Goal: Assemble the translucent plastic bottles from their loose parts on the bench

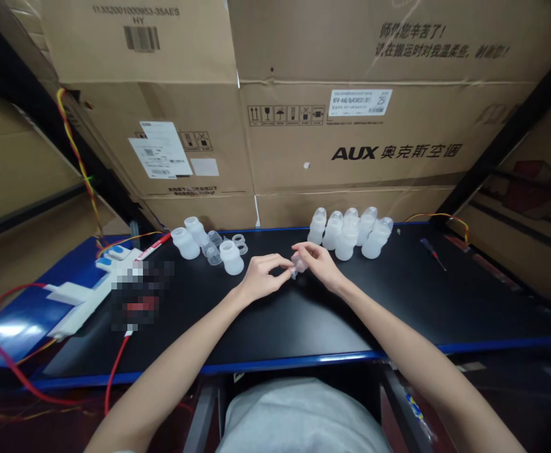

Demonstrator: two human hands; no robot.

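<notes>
Above the middle of the black tabletop, my two hands meet at a small translucent bottle part (298, 260), which looks like a collar with a nipple. My left hand (266, 275) pinches its lower left end between thumb and fingers. On the other side my right hand (321, 263) grips it with the fingertips; they hide some of its shape. Left of my hands stands an open milky baby bottle (232, 259), with clear caps (213, 253) and translucent rings (240, 244) close by. Several capped baby bottles (346, 242) stand together behind my right hand.
Two more open bottles (186, 244) stand at the back left. A white power strip (84, 302) with cables and a red-capped marker (155, 245) lie on the left. On the right lies a screwdriver (431, 251). Cardboard (284, 163) walls off the back.
</notes>
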